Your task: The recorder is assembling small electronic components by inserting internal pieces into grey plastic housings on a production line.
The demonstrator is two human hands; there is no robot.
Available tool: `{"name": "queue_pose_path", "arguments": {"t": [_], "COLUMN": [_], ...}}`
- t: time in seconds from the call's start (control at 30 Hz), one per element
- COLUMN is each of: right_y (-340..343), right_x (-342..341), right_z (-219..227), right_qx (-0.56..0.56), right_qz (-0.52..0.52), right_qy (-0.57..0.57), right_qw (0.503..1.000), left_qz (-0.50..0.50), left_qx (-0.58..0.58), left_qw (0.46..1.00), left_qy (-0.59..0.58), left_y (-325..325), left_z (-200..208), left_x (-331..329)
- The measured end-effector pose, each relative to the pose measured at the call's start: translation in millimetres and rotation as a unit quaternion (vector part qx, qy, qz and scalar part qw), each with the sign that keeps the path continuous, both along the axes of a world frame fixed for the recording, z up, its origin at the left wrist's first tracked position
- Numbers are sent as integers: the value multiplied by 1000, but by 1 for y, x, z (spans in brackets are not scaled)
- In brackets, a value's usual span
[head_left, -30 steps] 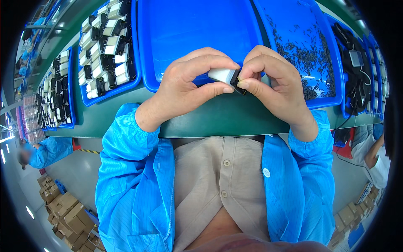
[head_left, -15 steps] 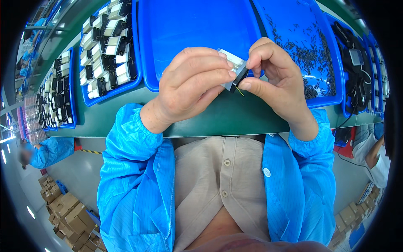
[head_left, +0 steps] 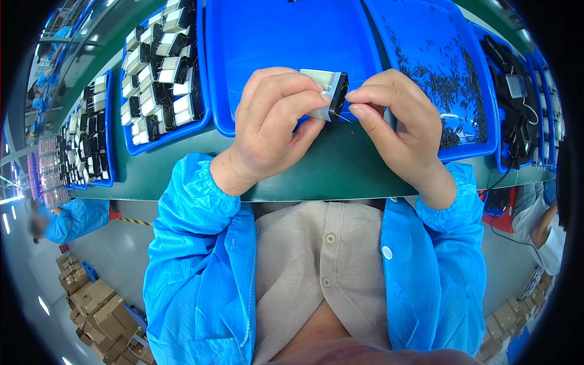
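My left hand (head_left: 274, 112) is closed around a small box-shaped unit (head_left: 322, 78), white with a black end piece (head_left: 338, 97), above the near edge of the middle tray. From the black end, turned to the right, a thin yellowish wire (head_left: 345, 115) sticks out. Just right of that end is my right hand (head_left: 398, 115), its thumb and forefinger brought near each other in a pinch. Whatever lies between those fingertips, if anything, is too small to make out.
A blue tray (head_left: 292, 36) lies on the green table (head_left: 292, 176) beyond my hands. At its left stands a tray of similar white-and-black units (head_left: 161, 67). The right-hand tray (head_left: 420, 30) holds scattered small black pieces (head_left: 450, 85). Dark cabled gear (head_left: 517, 103) sits further right.
The unit has turned so that its black end faces right more squarely. My right fingers have drawn back a little from it, and my left hand has shifted slightly.
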State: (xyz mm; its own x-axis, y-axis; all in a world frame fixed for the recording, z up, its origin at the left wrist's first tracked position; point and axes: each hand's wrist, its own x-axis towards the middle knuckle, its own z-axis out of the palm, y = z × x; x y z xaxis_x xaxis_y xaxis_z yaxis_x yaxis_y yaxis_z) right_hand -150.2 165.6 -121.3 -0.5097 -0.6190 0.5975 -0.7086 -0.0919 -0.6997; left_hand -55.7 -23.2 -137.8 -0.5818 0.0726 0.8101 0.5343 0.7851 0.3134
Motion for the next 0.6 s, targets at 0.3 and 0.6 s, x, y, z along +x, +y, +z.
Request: {"name": "queue_pose_path", "arguments": {"t": [0.3, 0.6], "right_y": [-1, 7], "right_x": [-7, -10], "right_z": [-2, 4], "right_qx": [-31, 30], "right_qz": [-6, 52], "right_qy": [167, 46], "right_qw": [985, 997], "left_qz": [-91, -192], "left_qx": [156, 195], "left_qw": [972, 915], "left_qy": [-147, -295], "left_y": [4, -8], "left_z": [-2, 5], "left_x": [2, 5]}}
